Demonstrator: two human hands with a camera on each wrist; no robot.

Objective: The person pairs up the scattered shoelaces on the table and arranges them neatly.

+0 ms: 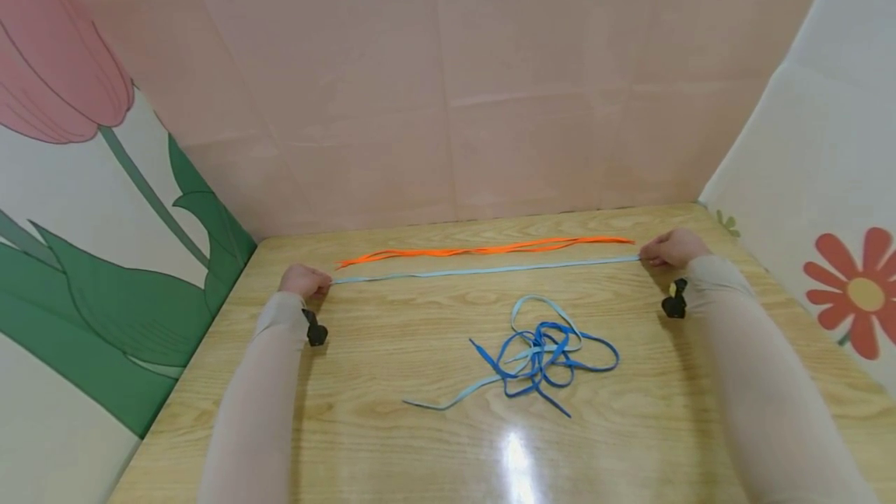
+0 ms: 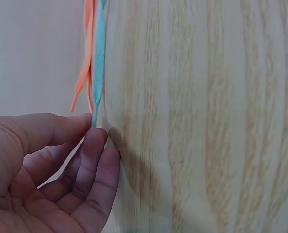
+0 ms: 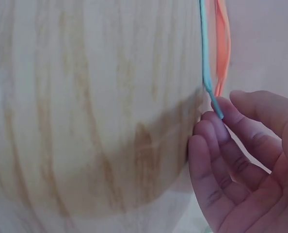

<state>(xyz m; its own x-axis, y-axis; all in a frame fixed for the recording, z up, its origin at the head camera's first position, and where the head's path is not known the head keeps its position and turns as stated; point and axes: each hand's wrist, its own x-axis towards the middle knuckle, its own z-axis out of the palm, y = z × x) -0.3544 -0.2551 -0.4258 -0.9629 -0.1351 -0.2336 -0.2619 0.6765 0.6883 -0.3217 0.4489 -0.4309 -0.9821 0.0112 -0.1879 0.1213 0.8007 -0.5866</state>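
Observation:
A light blue flat shoelace (image 1: 490, 269) stretches nearly straight across the far part of the table. My left hand (image 1: 303, 280) pinches its left end; in the left wrist view the narrow tip (image 2: 94, 119) vanishes between the fingertips. At the other end is my right hand (image 1: 673, 247). There the right wrist view shows the lace's tip (image 3: 216, 108) lying against the index and middle fingertips, with the thumb a little off it. Just beyond, orange shoelaces (image 1: 455, 252) lie side by side, roughly parallel to the light blue one.
Nearer me on the wooden table (image 1: 378, 449) lies a loose tangle of dark blue shoelaces (image 1: 539, 360), mixed with another light blue lace (image 1: 465, 393). A pink wall (image 1: 448, 99) stands behind the table, and printed flower panels (image 1: 756, 146) flank it.

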